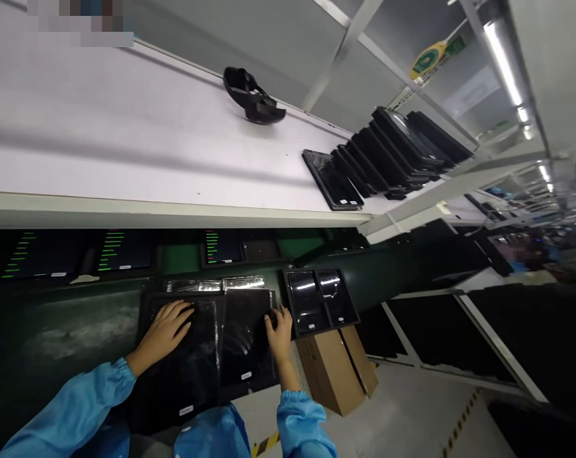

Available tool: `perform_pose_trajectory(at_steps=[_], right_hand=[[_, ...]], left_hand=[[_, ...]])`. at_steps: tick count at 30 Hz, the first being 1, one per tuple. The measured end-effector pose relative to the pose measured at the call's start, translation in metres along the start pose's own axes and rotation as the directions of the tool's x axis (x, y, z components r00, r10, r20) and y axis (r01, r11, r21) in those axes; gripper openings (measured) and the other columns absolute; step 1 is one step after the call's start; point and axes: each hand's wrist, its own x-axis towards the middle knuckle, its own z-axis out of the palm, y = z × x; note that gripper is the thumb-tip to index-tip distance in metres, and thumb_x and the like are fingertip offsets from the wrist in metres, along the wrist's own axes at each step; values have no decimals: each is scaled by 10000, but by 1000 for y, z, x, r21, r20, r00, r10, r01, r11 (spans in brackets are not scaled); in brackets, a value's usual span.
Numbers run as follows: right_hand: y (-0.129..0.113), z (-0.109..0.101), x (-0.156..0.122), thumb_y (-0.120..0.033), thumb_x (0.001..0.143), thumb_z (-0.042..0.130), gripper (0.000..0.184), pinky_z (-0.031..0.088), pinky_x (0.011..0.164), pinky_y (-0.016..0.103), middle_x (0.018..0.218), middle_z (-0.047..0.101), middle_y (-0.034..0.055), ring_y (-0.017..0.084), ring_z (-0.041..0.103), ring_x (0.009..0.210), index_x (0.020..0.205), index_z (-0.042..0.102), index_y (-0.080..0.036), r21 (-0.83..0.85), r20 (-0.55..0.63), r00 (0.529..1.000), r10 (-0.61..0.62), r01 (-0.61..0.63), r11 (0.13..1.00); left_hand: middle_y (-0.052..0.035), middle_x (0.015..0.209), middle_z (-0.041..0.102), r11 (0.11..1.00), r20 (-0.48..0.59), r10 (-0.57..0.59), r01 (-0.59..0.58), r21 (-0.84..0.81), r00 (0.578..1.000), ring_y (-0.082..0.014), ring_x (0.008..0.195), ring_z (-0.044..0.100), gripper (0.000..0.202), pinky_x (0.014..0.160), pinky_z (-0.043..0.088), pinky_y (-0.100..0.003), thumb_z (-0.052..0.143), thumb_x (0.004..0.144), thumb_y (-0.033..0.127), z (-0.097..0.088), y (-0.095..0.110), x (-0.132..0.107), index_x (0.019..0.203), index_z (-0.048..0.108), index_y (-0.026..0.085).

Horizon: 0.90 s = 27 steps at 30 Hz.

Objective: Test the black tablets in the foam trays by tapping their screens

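Two dark flat screen panels lie side by side in front of me. My left hand (167, 327) rests on the upper part of the left panel (185, 369), fingers stretched out and slightly apart. At the right edge of the other panel (244, 340) is my right hand (280, 334), its thumb over the panel and its fingers spread away from the thumb. Both panels carry a small white label near the bottom. Shiny clear film (244, 282) shows along their far edge. A black tray (322, 300) with two glossy screens sits just right of my right hand.
A green bench (87, 324) runs beneath, with lit screens showing green lines (111, 251) at its back. Above is a white shelf (125, 146) bearing a black curved object (254, 98) and a row of dark panels (387, 152). A cardboard box (333, 369) stands at lower right.
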Motion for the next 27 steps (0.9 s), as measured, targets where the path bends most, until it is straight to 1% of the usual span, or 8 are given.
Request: perform_pose_trajectory(at_steps=[4, 8, 12, 16, 20, 23, 25, 27], right_hand=[[34, 1, -28, -513, 865, 601, 537, 327, 1167, 539, 1481, 480, 175, 331, 426, 1399, 1286, 641, -183, 102, 77, 995, 60, -67, 992], [36, 9, -28, -449, 874, 613, 495, 322, 1182, 503, 1510, 449, 158, 322, 421, 1410, 1303, 639, -204, 222, 124, 991, 51, -78, 972], [33, 17, -12, -408, 860, 621, 472, 343, 1169, 495, 1485, 476, 168, 334, 444, 1391, 1275, 659, -185, 293, 141, 990, 27, -68, 954], [33, 26, 0, -362, 838, 632, 461, 335, 1169, 491, 1466, 494, 159, 320, 440, 1388, 1265, 645, -189, 326, 134, 990, 31, -74, 942], [36, 32, 4, -338, 842, 624, 383, 346, 1149, 502, 1453, 501, 150, 322, 438, 1378, 1200, 661, -206, 338, 112, 992, 51, -86, 937], [38, 34, 5, -306, 829, 637, 378, 354, 1136, 512, 1436, 516, 151, 328, 451, 1364, 1193, 657, -210, 342, 111, 993, 49, -85, 936], [39, 35, 4, -290, 831, 627, 381, 361, 1133, 508, 1430, 526, 140, 320, 460, 1359, 1205, 648, -224, 342, 113, 992, 53, -89, 936], [39, 36, 3, -284, 832, 617, 393, 366, 1134, 502, 1429, 528, 137, 315, 464, 1360, 1220, 641, -229, 335, 112, 991, 67, -101, 937]], left_hand=[[-165, 1354, 556, 967, -128, -174, 194, 166, 976, -367, 1369, 398, 454, 1179, 188, -680, 481, 939, 503, 46, 35, 32, 1220, 618, 174], [-201, 1298, 560, 911, -162, -309, 341, 232, 937, -388, 1290, 447, 392, 1128, 200, -724, 482, 892, 429, 73, 47, 46, 1138, 595, 145], [-230, 1290, 567, 891, -161, -359, 389, 234, 919, -379, 1241, 491, 388, 1123, 219, -713, 446, 851, 364, 82, 50, 52, 1128, 565, 120], [-216, 1330, 571, 903, -163, -344, 373, 212, 925, -362, 1272, 499, 418, 1137, 227, -695, 447, 861, 434, 75, 55, 48, 1144, 557, 148], [-199, 1486, 459, 894, -348, -341, 416, 167, 873, -367, 1416, 372, 554, 1171, 121, -709, 381, 907, 562, 57, 53, 7, 1287, 492, 174], [-187, 1524, 412, 800, -475, -496, 595, 75, 727, -406, 1444, 327, 627, 1151, 164, -744, 353, 882, 649, 45, 42, -42, 1334, 451, 225], [-178, 1511, 421, 719, -458, -620, 695, -6, 637, -454, 1406, 371, 681, 1114, 238, -772, 331, 834, 724, 41, 31, -74, 1321, 449, 262], [-201, 1417, 503, 676, -401, -691, 734, -62, 602, -494, 1348, 426, 738, 1089, 302, -769, 324, 787, 765, 42, 20, -99, 1292, 469, 247]])
